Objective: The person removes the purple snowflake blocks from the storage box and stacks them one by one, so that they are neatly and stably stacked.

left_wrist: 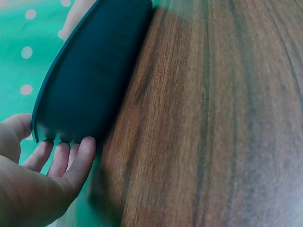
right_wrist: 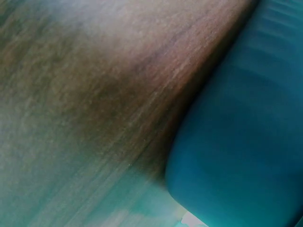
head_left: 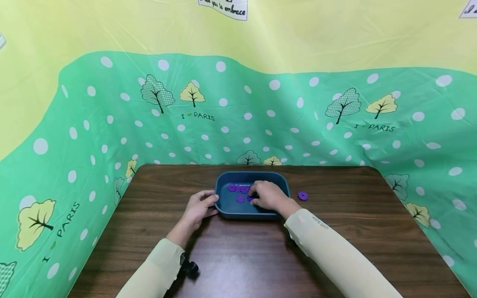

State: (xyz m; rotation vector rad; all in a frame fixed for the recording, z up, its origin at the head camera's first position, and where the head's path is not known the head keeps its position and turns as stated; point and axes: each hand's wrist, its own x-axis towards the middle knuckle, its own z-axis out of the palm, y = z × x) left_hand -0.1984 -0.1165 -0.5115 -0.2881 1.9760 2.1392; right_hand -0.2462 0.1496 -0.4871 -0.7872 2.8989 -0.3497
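Note:
A dark blue rectangular tray (head_left: 246, 216) sits on the table, with several small purple flower-shaped pieces (head_left: 240, 199) lying inside. My left hand (head_left: 200, 206) holds the tray's left end. In the left wrist view, the thumb of this hand (left_wrist: 47, 177) is at the rim and the fingertips press the outer wall. My right hand (head_left: 268, 195) reaches over the right side into the tray, its curled fingers and thumb around a purple flower-shaped piece (head_left: 250, 198), partly hidden by the hand. The right wrist view shows the tray's outer wall (right_wrist: 236, 142) but not the hand.
Another purple flower-shaped piece (head_left: 302, 195) lies on the brown wooden table (head_left: 238, 265), right of the tray. A green and yellow printed cloth (head_left: 253, 99) hangs behind and beside the table. A black knob-like part (head_left: 191, 269) shows below the left wrist.

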